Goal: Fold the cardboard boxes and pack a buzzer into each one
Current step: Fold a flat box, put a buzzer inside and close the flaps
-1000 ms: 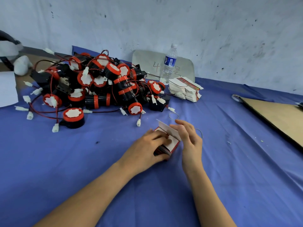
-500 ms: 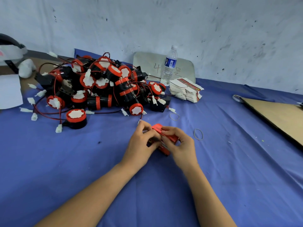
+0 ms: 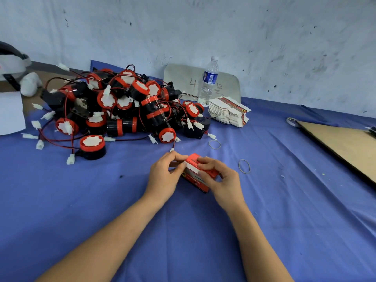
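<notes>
A small red cardboard box (image 3: 197, 173) sits on the blue cloth in the middle. My left hand (image 3: 165, 176) grips its left end, fingertips on the top edge. My right hand (image 3: 220, 181) curls over its right side, with the thumb and fingers pinching it. A white flap edge shows between the hands. A big pile of black and red buzzers (image 3: 122, 110) with red wires and white plugs lies at the back left. A stack of flat unfolded boxes (image 3: 228, 111) lies at the back, right of the pile.
A water bottle (image 3: 209, 80) stands at the wall before a grey board. Two rubber bands (image 3: 244, 166) lie right of the box. A brown cardboard sheet (image 3: 343, 146) covers the table's right side. White paper (image 3: 10, 112) lies far left.
The box's white flap stood open a second ago; now it is folded down and the box looks closed, red side up. Both hands have come together over it.
</notes>
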Tool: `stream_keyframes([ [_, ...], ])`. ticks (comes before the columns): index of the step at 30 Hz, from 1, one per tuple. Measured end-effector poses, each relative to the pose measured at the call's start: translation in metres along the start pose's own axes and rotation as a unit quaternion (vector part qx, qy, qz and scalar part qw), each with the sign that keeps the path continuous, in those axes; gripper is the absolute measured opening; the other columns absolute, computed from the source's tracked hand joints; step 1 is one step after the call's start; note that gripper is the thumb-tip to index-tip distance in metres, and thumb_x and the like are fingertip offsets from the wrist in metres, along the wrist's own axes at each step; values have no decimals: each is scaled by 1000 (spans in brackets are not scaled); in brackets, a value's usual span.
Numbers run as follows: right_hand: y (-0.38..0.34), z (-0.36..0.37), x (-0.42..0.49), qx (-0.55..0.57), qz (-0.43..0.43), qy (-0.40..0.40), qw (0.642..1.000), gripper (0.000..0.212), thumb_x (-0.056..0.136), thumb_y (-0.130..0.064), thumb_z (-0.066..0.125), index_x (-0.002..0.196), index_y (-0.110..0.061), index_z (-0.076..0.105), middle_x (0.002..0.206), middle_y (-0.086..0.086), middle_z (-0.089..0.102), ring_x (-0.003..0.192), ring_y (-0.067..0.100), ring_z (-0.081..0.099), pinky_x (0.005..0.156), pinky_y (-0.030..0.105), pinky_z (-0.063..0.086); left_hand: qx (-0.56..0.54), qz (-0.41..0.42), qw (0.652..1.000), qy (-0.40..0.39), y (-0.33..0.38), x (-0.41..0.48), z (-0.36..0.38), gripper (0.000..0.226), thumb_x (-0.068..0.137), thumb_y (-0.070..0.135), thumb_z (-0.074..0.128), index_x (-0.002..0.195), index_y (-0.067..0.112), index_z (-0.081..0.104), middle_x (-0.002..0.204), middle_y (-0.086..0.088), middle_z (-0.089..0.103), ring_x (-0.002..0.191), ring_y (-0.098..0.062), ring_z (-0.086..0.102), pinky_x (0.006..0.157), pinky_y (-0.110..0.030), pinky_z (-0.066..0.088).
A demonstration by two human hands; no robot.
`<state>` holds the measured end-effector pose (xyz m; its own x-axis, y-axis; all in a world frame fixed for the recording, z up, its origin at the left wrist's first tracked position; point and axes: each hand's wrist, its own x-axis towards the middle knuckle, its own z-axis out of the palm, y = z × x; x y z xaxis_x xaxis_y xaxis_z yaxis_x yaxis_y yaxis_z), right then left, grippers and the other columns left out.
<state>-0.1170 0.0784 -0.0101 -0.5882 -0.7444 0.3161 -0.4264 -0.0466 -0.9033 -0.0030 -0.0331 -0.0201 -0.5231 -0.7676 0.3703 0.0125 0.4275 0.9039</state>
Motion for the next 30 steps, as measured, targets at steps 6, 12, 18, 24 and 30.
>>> stream_keyframes([
  [6,2,-1,0,-35,-19,-10,999,24,84,-2,70,88,-26,69,115,-7,68,106,2,60,90,18,46,16,-7,999,-30,-1,5,-2,16,92,7,62,98,21,67,100,11,66,82,3,59,72,-5,42],
  [12,1,2,2,-73,-44,12,996,34,82,-3,68,85,-37,66,107,-19,69,98,8,64,86,33,52,23,-4,996,-86,2,5,-2,29,93,10,60,106,36,63,107,18,63,83,-1,60,76,-12,46],
  [18,-1,7,3,-97,-56,30,993,26,74,-20,62,76,-46,57,102,-27,66,97,10,63,82,33,51,-103,-83,988,-86,7,7,8,48,90,-9,49,117,29,58,119,9,61,106,2,56,90,-9,44],
  [24,2,6,4,-69,-63,12,996,37,79,-14,69,77,-50,59,103,-26,66,103,15,59,84,25,48,-190,-148,969,-60,7,9,14,35,87,-6,49,103,17,71,102,9,72,95,-2,63,80,-9,48],
  [30,3,0,3,-18,-47,-42,998,23,81,-15,76,87,-35,69,108,-27,66,114,-1,54,89,11,40,-121,-94,984,-88,2,13,6,41,90,-12,45,112,11,71,124,4,63,108,14,55,88,-4,42],
])
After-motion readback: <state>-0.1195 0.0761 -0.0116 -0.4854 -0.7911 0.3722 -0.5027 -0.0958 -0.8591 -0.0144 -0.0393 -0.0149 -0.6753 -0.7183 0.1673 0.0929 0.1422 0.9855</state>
